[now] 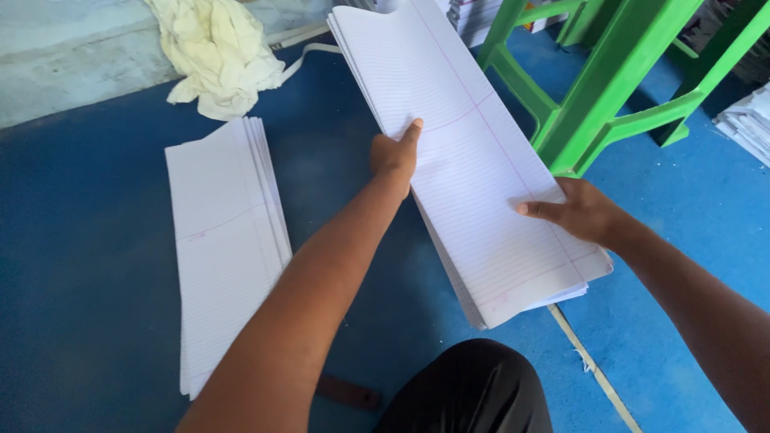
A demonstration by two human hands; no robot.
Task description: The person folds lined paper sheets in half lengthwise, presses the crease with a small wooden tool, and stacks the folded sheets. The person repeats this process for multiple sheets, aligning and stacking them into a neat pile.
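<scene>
A long stack of white ruled paper sheets (461, 152) with pink margin lines is held up above a blue floor. My left hand (395, 156) grips its left edge, thumb on top of the sheets. My right hand (581, 212) grips the right edge nearer the low end, thumb lying across the top sheet. A second, thinner pile of the same ruled paper (227, 232) lies flat on the floor to the left, apart from both hands.
A crumpled cream cloth (216, 52) lies at the back by a pale wall. Green plastic furniture legs (597, 88) stand at the right. More paper stacks (746, 120) sit at the far right edge. My dark-clad knee (473, 389) is at the bottom.
</scene>
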